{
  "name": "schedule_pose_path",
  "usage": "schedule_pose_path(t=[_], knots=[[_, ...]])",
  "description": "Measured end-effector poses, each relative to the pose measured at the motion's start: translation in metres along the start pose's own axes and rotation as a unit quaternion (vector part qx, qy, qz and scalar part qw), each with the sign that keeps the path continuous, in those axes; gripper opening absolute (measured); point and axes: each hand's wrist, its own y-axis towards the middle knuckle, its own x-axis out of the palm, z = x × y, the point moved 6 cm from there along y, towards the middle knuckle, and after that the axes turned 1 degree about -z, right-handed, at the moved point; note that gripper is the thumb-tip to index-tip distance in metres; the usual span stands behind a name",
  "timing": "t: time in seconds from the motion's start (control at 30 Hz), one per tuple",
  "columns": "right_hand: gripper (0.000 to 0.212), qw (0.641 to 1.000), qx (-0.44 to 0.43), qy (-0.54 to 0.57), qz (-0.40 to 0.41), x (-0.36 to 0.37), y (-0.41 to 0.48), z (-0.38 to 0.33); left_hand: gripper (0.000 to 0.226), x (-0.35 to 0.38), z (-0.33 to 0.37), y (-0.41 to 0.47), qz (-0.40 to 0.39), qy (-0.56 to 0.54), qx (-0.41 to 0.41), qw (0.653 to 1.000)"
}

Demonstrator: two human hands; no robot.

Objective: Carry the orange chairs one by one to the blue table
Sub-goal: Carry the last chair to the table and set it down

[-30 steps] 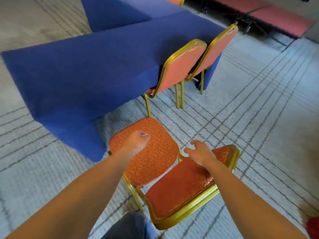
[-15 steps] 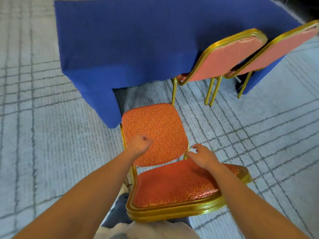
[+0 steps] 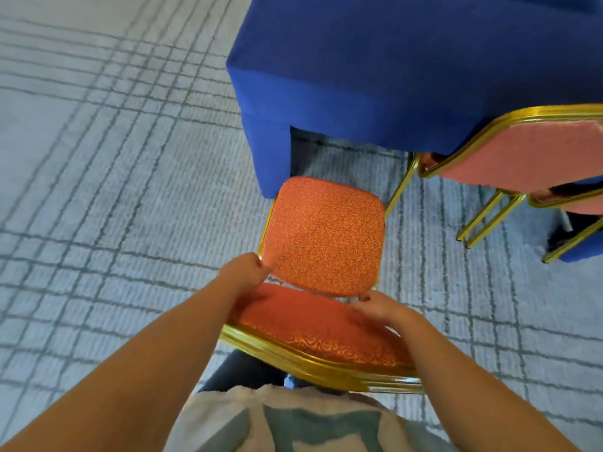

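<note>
An orange chair (image 3: 326, 236) with a gold frame stands right in front of me, its seat pointing at the near corner of the blue table (image 3: 391, 66). Its padded backrest (image 3: 313, 324) is closest to my body. My left hand (image 3: 244, 272) grips the seat's rear left corner by the frame. My right hand (image 3: 378, 308) holds the rear right corner, where the seat meets the backrest, with fingers curled. The seat's front edge lies just short of the table's hanging cloth.
Two more orange chairs (image 3: 522, 151) (image 3: 574, 203) are tucked along the table's side at the right, gold legs on the carpet. Grey carpet with a dark grid (image 3: 114, 207) stretches away to the left. My shirt and trouser leg fill the bottom edge.
The chair has come closer to the table's corner and now points at it. Both hands have shifted to the seat's rear corners, and my right hand has closed on the frame.
</note>
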Motion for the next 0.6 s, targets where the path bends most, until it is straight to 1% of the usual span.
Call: schedule_pose_path(t=[0.1,0.13,0.2,0.3,0.4,0.47,0.53,0.6], knots=[[0.019,0.999,0.028,0.006,-0.024,0.004,0.004,0.015,0.046,0.009,-0.016,0.01,-0.025,0.055,-0.029,0.998],[0.021,0.999,0.036,0.009,-0.031,0.004,0.004,0.019,0.049,0.011,-0.017,0.014,-0.035,0.069,-0.03,0.997],[0.039,0.998,0.043,0.004,-0.04,0.003,0.004,0.024,0.051,0.014,-0.018,0.02,-0.043,0.077,-0.033,0.996],[0.057,0.996,0.071,0.008,-0.046,0.004,0.013,0.037,0.05,0.02,-0.017,0.031,-0.057,0.086,-0.032,0.994],[0.063,0.994,0.095,0.001,-0.051,0.006,0.019,0.052,0.052,0.027,-0.024,0.033,-0.092,0.104,-0.055,0.989],[0.064,0.993,0.108,0.01,-0.048,0.004,0.025,0.059,0.061,0.03,-0.031,0.038,-0.118,0.108,-0.085,0.984],[0.065,0.989,0.132,0.017,-0.066,0.007,0.032,0.066,0.07,0.032,-0.038,0.042,-0.141,0.111,-0.107,0.978],[0.07,0.983,0.156,0.03,-0.09,0.01,0.039,0.072,0.072,0.035,-0.041,0.045,-0.164,0.12,-0.122,0.972]])
